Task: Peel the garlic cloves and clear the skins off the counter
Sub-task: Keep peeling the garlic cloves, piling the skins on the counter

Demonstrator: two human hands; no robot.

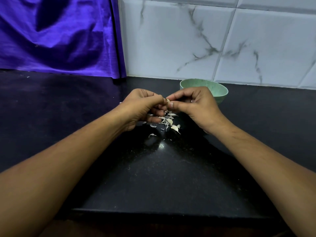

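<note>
Both hands meet above the middle of the black counter (162, 177). My left hand (143, 106) and my right hand (196, 106) pinch one small garlic clove (168, 100) between their fingertips, fingers curled. Below them lies a small heap of garlic cloves and white skins (168, 120), with one clove (175, 128) and a loose skin (151, 135) a little nearer to me. A pale green bowl (220, 93) stands behind my right hand, partly hidden by it; its inside is not visible.
A purple cloth (56, 36) hangs over the counter's back left. White marbled wall tiles (222, 40) rise behind the bowl. The counter's front edge (162, 212) runs between my forearms.
</note>
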